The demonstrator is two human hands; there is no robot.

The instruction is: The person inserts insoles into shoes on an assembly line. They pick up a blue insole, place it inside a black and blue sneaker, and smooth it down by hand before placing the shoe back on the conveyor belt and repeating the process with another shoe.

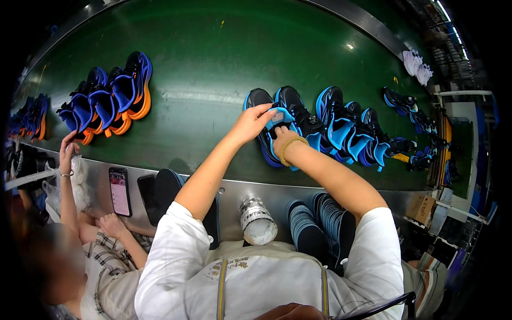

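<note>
Handled shoe: black upper, light-blue lining.
Bench, beneath the handled shoe: green, silvery border.
Black shoes, right of the handled shoe: light-blue linings.
Orange-soled shoes, left of it: blue and black uppers.
Jar, below it: silvery, white-smeared.
Insoles, below and right of it: dark faces, blue-striped edges.
Wristband, beside it: mustard yellow.

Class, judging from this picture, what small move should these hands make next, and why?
Probably ease the right hand slightly deeper into the black-and-blue shoe: its fingers reach into the opening, while the left hand touches near the light-blue lining, seemingly steadying it.
</note>
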